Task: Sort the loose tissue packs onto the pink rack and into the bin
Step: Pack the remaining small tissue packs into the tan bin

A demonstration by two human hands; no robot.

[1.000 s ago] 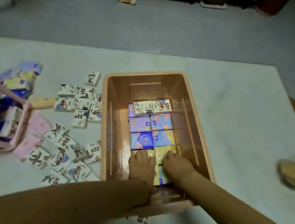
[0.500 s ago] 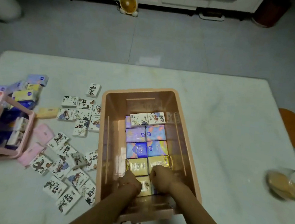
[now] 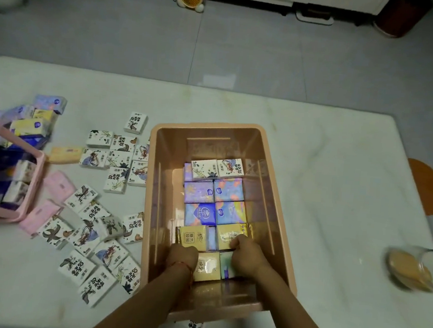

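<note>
— Right hand (image 3: 248,254) grips a yellow pack (image 3: 228,233) low in the bin (image 3: 205,126); left hand (image 3: 182,255) curls at a second yellow pack (image 3: 191,237); holding it? I can't tell.
— Beyond?
— Rows of packs (image 3: 214,192); loose packs (image 3: 93,234) lie left, by the pink rack (image 3: 33,191).

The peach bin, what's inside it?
Tissue packs in two rows lie in the bin: white packs farthest, purple and blue packs in the middle, mostly yellow packs nearest. The left hand and right hand hide part of the nearest ones; anything underneath is mostly covered.
</note>
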